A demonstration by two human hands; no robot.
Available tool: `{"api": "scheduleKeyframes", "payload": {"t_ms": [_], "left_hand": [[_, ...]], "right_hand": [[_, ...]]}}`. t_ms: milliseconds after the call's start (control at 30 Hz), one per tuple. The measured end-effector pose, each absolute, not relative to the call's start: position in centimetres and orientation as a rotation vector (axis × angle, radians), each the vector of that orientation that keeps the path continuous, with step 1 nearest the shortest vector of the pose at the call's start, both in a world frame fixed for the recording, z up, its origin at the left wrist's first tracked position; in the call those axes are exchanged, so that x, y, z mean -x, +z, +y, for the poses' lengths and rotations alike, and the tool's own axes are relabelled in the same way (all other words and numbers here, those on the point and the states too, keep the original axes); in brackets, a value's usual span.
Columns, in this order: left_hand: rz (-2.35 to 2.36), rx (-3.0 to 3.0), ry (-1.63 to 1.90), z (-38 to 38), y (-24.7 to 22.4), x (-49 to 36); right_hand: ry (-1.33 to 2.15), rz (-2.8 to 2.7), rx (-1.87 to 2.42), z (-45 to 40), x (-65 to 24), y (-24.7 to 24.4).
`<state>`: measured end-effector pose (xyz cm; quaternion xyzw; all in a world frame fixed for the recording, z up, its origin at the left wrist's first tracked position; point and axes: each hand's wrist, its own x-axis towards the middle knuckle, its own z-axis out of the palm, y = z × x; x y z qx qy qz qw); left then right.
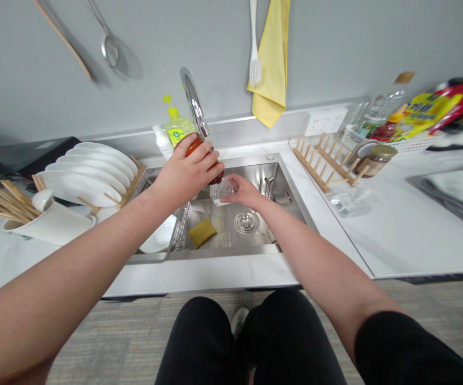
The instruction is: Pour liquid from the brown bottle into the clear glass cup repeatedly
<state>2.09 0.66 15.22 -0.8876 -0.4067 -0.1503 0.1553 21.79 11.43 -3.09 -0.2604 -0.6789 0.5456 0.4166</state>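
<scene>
My left hand wraps over a shiny reddish-brown bottle, tilted with its darker red end down to the right. Fingers cover most of it, so its exact kind is hard to make out. Just below that end, my right hand grips a small clear container from the right. Both hands are above the steel sink, in front of the chrome faucet. A yellow sponge lies on the sink floor, left of the drain.
White plates stand in a rack at left, near a chopstick holder. Behind the sink is a yellow-green soap bottle. At right are a wooden rack, a lidded jar and a crumpled plastic bag.
</scene>
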Motion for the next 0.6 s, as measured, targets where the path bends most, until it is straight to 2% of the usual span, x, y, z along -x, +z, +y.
{"api": "scheduleKeyframes", "payload": {"t_ms": [233, 600], "left_hand": [[-1.156, 2.556, -0.486, 0.87, 15.48, -2.21], [-1.12, 2.538, -0.378, 0.88, 15.54, -2.11]], "right_hand": [[1.371, -1.686, 0.643, 11.24, -21.91, -2.85], [1.376, -1.689, 0.656, 11.07, -21.95, -2.58]]}}
